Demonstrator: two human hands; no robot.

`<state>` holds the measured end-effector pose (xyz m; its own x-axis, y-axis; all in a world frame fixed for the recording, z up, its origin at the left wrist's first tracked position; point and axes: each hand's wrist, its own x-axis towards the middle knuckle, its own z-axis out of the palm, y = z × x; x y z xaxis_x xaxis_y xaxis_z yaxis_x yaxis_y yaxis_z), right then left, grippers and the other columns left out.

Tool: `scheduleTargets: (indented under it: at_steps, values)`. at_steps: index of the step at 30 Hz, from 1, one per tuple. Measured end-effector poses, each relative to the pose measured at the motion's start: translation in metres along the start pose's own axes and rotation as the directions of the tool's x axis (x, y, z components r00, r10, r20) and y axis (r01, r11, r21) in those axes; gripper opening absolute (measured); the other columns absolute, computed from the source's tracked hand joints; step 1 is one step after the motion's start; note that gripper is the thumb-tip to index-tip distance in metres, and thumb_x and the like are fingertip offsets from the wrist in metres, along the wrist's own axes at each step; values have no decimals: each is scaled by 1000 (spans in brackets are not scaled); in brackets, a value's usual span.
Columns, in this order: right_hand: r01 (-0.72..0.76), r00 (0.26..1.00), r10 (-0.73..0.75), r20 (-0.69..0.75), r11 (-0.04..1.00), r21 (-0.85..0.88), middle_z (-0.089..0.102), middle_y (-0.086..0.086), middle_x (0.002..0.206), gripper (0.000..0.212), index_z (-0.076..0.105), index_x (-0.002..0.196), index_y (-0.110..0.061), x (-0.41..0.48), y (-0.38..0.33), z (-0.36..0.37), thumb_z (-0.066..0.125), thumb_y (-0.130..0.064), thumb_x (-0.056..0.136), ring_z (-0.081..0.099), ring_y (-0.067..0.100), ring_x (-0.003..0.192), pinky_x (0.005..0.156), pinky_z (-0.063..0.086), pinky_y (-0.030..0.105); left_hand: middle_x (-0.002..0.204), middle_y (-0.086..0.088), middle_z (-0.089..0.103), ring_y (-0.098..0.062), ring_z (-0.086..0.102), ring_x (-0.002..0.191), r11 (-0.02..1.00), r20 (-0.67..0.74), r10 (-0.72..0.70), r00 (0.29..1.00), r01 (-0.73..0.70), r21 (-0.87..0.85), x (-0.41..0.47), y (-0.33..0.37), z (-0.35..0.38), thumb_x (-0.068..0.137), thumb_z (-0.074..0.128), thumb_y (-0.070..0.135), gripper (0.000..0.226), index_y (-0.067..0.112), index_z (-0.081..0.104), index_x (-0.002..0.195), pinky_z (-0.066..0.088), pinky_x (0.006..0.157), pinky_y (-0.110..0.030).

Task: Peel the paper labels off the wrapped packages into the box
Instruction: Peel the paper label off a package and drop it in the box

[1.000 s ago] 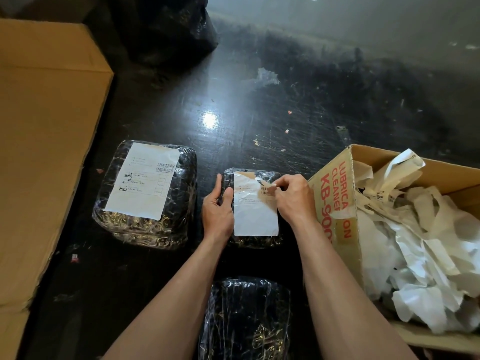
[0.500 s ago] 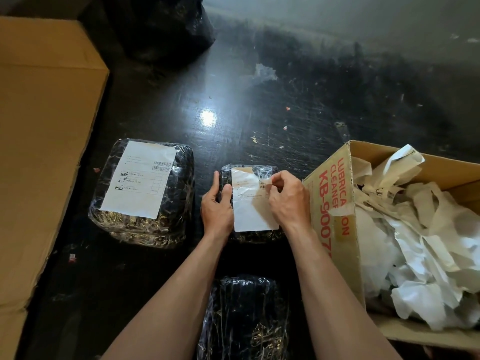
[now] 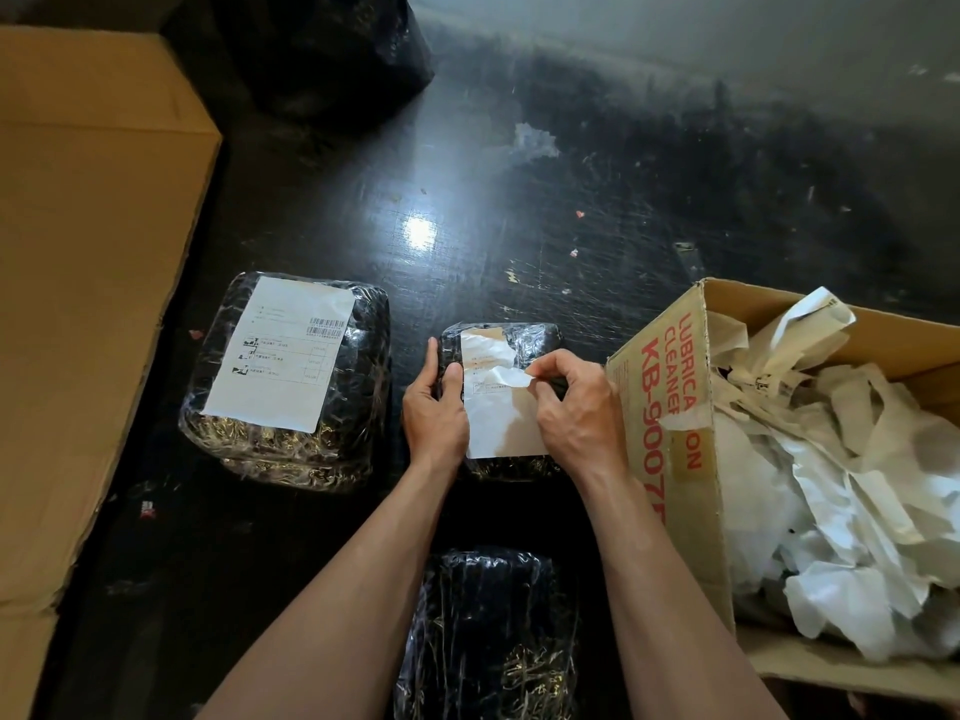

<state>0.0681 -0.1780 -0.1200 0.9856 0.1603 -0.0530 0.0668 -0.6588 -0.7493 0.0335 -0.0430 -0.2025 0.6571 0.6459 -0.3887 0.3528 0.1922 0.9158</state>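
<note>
A small black package (image 3: 535, 337) in clear wrap lies on the dark floor in front of me. My left hand (image 3: 434, 405) grips its left side, thumb on top. My right hand (image 3: 576, 405) pinches the torn upper right corner of its white paper label (image 3: 498, 413), which is folded back and lifted off the wrap. To the left lies a larger wrapped package (image 3: 291, 449) with a whole printed label (image 3: 283, 356). On the right stands an open cardboard box (image 3: 670, 407) heaped with peeled white paper (image 3: 831, 485).
A third wrapped package (image 3: 488, 636) without a label lies between my forearms. A big flat cardboard box (image 3: 78, 283) fills the left side. A black bag (image 3: 322, 49) sits at the far top. Small paper scraps dot the floor.
My right hand has pulled the label's upper right corner down and toward me, baring more of the wrap. The left hand has kept its hold on the package.
</note>
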Motion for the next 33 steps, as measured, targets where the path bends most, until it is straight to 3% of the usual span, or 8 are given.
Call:
scheduleTargets:
  at_steps: [4,7,10,14,19,24,30,33]
  values:
    - [-8,1000,8,2,999,35,69,-11,82,20,71,88,-18,-5,-1,-5,60,-2,90,66,6,80,71,55,29,124,12,69,9,63,84,999,-9,27,1000,-28,-19,-1,5,2,98,64,24,49,28,53,145,56,85,-28]
    - [-63,998,64,-2,993,98,68,-12,80,19,70,87,-19,-7,4,-7,60,-5,95,64,2,76,66,56,28,133,6,65,4,68,90,999,68,39,997,-39,6,-1,7,2,96,64,30,52,30,51,146,59,90,-38]
    - [-110,994,112,-5,984,139,70,-12,82,12,71,92,-22,-3,6,-7,65,-13,97,66,2,79,71,59,29,145,1,57,-11,58,127,992,172,37,984,-56,109,-2,11,-9,92,64,44,63,37,41,151,47,110,-41]
    - [-165,986,163,28,968,190,71,-12,91,25,71,118,-24,2,4,-5,67,-12,96,67,-4,84,70,51,8,147,2,54,-6,54,130,992,234,34,972,-61,109,0,15,-19,94,70,33,66,28,40,153,43,113,-34]
    - [-186,983,183,32,974,131,72,-11,88,17,76,90,-23,1,4,-3,62,-16,97,66,4,83,64,46,20,145,0,56,-1,59,122,999,171,29,985,-35,30,-1,18,-12,93,73,21,62,16,47,149,46,110,-29]
    - [-135,990,140,-32,984,114,71,-13,91,26,72,86,-32,-11,5,8,55,-12,89,64,23,104,85,57,46,146,-1,57,-10,55,131,993,89,45,995,-55,108,-3,14,-9,89,74,34,64,24,50,148,46,112,-36]
    - [-121,989,132,-71,983,139,64,-14,91,25,71,84,-33,-20,-5,3,61,-12,93,59,22,111,84,53,25,148,-2,55,-13,55,132,984,33,61,998,-66,166,-8,15,-4,89,71,36,63,27,50,148,47,111,-39]
    - [-204,976,215,-41,960,191,71,-6,94,16,73,85,-38,-22,-1,5,60,-29,89,66,24,105,82,60,43,148,-2,54,-12,54,132,983,21,66,998,-69,171,-10,16,-2,90,71,35,62,25,50,148,46,111,-38]
